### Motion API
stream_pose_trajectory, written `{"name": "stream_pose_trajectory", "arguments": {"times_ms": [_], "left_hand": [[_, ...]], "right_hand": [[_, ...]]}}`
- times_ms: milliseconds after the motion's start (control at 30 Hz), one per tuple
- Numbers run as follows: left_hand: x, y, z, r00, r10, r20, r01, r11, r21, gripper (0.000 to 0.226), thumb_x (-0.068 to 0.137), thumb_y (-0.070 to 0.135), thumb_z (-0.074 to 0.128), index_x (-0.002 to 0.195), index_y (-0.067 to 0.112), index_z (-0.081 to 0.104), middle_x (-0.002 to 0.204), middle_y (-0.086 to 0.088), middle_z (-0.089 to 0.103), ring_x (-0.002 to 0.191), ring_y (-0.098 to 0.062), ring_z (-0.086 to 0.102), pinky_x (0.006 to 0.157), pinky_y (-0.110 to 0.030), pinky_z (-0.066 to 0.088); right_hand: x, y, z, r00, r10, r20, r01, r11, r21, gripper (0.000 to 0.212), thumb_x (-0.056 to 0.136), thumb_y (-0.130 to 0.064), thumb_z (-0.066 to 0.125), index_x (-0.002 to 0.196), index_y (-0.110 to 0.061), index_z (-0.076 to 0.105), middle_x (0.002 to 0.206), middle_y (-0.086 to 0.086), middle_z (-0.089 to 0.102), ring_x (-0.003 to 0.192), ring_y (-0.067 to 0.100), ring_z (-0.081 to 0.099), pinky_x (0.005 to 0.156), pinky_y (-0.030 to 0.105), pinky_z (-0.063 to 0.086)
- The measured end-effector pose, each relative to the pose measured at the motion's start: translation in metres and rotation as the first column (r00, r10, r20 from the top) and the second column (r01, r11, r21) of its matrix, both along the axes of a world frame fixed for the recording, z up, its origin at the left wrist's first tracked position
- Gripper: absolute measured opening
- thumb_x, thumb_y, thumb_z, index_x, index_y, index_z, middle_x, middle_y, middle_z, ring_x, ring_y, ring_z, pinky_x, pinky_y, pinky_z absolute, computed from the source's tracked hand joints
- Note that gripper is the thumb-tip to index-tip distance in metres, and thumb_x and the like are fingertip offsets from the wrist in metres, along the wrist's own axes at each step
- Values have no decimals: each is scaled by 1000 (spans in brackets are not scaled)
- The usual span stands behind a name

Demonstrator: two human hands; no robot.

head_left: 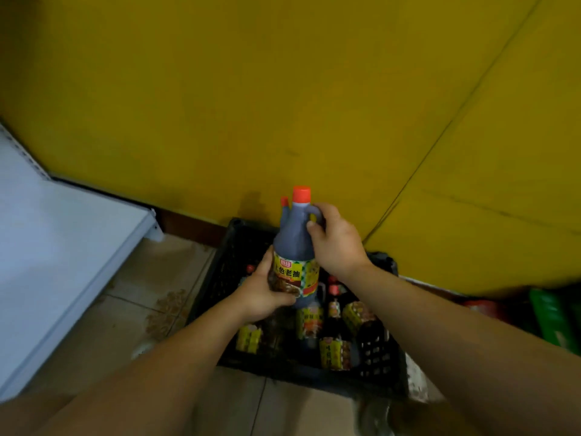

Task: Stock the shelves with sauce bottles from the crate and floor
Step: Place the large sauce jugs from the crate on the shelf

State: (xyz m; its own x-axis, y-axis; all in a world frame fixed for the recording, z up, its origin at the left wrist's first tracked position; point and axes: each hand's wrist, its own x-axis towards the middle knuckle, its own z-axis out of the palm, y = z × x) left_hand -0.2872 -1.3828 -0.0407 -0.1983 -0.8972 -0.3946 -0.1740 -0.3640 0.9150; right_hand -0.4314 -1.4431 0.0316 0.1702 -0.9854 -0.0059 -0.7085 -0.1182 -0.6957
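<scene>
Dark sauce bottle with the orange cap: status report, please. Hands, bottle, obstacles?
Left hand grips label, right hand grips handle. Dark orange-capped sauce bottle roughly upright above black plastic crate. No obstacle seen.

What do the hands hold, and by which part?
One sauce bottle: the right hand grips its handle, the left hand its labelled lower body.

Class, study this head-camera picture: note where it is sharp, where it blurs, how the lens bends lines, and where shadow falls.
Head view: the sauce bottle, left hand and right hand are sharpest; the crate is shadowed, its contents soft; the white shelf and green packs smear at the edges; the seam in the yellow wall bows from wide-angle distortion.
</scene>
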Motion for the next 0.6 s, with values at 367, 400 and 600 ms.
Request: {"name": "stream_pose_trajectory", "arguments": {"times_ms": [367, 400, 600], "left_hand": [[46, 68, 196, 977, 193, -95, -214, 826, -521, 103, 72, -2, 78, 150, 32, 19, 135, 8, 53, 117, -7, 56, 99, -31, 47], [52, 77, 210, 971, 215, -102, -235, 803, -547, 103, 73, 0, 78, 150, 33, 19, 133, 9, 54, 115, -5, 56, 97, -30, 49], [91, 130, 281, 938, 330, -110, -316, 677, -665, 99, 75, 2, 77, 148, 36, 20, 118, 19, 55, 107, -4, 59, 84, -23, 53]], "right_hand": [[45, 64, 221, 892, 32, 451, 137, 931, -338, 33, 96, -16, 52, 127, -26, 54, 106, 4, 60, 90, 20, 57, 63, 25, 43], [52, 74, 237, 890, 68, 451, 113, 926, -361, 34, 97, -17, 52, 130, -26, 52, 110, 5, 60, 93, 21, 58, 68, 28, 47], [90, 135, 301, 915, 289, 281, -161, 901, -403, 89, 87, -31, 70, 153, -32, 11, 131, 8, 50, 112, 23, 56, 83, 31, 46]]}}
